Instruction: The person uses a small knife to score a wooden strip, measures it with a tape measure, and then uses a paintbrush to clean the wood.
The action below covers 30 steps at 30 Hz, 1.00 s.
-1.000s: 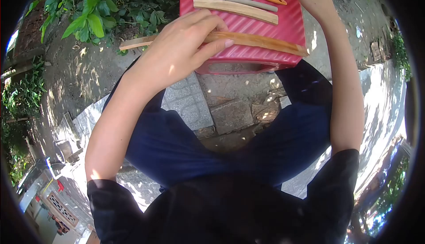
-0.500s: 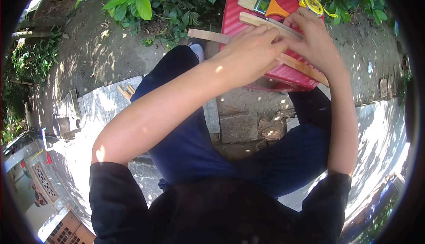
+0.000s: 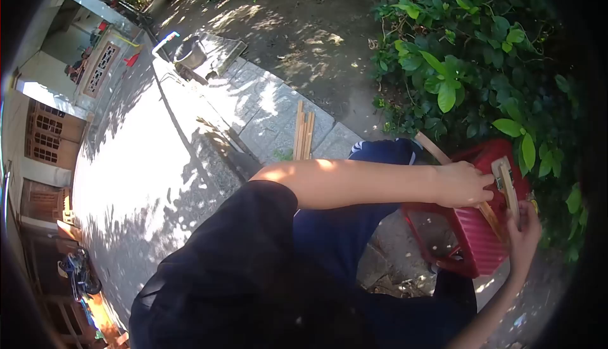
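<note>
At the right, my left hand [image 3: 463, 184] lies over a long wooden strip [image 3: 433, 147], fingers bent round it and their tips near a shorter strip. My right hand [image 3: 524, 230] pinches the lower end of that shorter wooden strip [image 3: 508, 188]. Both strips are over the ribbed top of a red plastic stool [image 3: 482, 247]. A paintbrush, partly covered by the shorter strip, shows its pale bristles [image 3: 500, 164]. Only a bit of the yellow tape measure [image 3: 534, 204] shows beside my right hand.
Several wooden strips [image 3: 304, 135] lie on the grey paving left of my leg. Leafy bushes [image 3: 468, 64] stand behind the stool. A dark bucket [image 3: 189, 52] is on the paving farther back, with a building [image 3: 56, 124] at the far left.
The view has swung left, bringing the bucket, paving and building further in. The stool and both hands now appear lower and further right. The shorter strip now overlaps the brush.
</note>
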Motion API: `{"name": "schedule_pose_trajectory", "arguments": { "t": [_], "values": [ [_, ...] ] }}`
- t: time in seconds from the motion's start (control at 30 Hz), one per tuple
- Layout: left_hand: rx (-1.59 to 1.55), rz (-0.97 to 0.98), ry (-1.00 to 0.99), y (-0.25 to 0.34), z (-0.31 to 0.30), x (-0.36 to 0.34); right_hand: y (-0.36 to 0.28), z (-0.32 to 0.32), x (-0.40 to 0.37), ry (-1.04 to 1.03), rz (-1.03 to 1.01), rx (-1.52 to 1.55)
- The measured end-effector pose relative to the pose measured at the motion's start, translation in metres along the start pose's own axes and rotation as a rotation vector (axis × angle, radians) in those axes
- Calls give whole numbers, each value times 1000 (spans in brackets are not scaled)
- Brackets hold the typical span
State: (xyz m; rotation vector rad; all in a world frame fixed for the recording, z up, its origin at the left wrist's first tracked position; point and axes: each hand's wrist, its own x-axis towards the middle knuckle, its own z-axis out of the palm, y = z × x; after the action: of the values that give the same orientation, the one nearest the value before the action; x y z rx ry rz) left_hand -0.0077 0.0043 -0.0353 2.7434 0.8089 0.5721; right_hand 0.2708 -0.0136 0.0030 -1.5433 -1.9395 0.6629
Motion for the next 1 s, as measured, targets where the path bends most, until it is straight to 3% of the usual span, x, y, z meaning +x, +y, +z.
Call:
{"name": "schedule_pose_trajectory", "arguments": {
  "t": [0.13,0.2,0.23,0.3,0.57,0.67,0.87,1.0],
  "values": [
    [126,-113,211,-8,-61,-63,-15,-1,6,-112,17,89],
    [166,-149,356,-6,-77,-99,-14,33,5,-50,-124,236],
    [178,-182,365,-5,-81,-112,-13,48,5,-10,-182,307],
    [176,-245,384,2,-83,-131,-8,60,9,-140,-284,210],
    [156,-230,476,-5,-69,-135,-12,65,16,-112,-316,-13],
    [149,-214,513,-5,-64,-132,-3,67,15,-125,-167,41],
    [126,-221,458,-4,-64,-129,2,64,10,-115,-390,-46],
    [90,-222,454,-4,-62,-129,-6,61,4,-105,-380,-61]
  ]
}}
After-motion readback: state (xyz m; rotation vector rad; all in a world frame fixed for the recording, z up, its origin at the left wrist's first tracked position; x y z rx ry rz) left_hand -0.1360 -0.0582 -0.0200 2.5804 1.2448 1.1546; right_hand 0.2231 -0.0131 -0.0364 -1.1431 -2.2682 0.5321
